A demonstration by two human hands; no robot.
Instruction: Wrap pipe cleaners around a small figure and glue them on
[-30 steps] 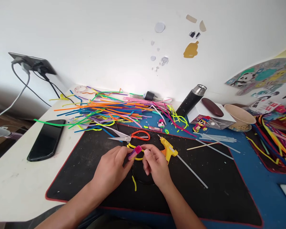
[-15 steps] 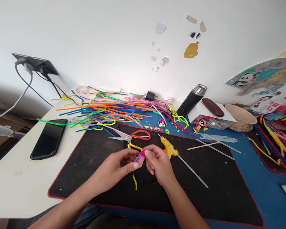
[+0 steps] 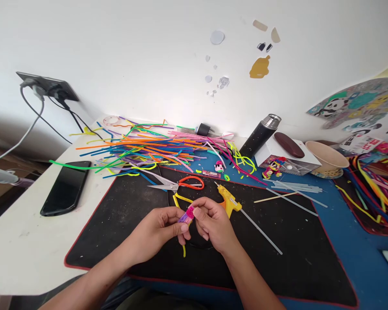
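Pinching a pink roll point(image 3: 186, 215) between left hand point(image 3: 158, 228) and right hand point(image 3: 213, 221), both close together and clamped on it, just above the mat point(image 3: 278, 267). Maybe dropping it through a loose grip. Maybe bumping the glue gun point(image 3: 229, 201) just beside the right hand.

My black desk mat with red edging point(image 3: 278, 267) lies on a white tabletop point(image 3: 19, 241). Near its far edge lie steel scissors with orange handles point(image 3: 177, 184), blades pointing left. Just right of them is a yellow hot glue gun point(image 3: 229, 201) with a thin clear glue stick point(image 3: 261, 232) trailing from its back. Off the mat to my left lies a black smartphone point(image 3: 66, 187), screen up. Behind sprawls a loose heap of coloured pipe cleaners point(image 3: 148, 148). Further right stand a black flask with a steel cap point(image 3: 259, 135), a white box point(image 3: 305, 165) bearing a dark brown oval case point(image 3: 288, 145), and a beige bowl point(image 3: 326, 159).
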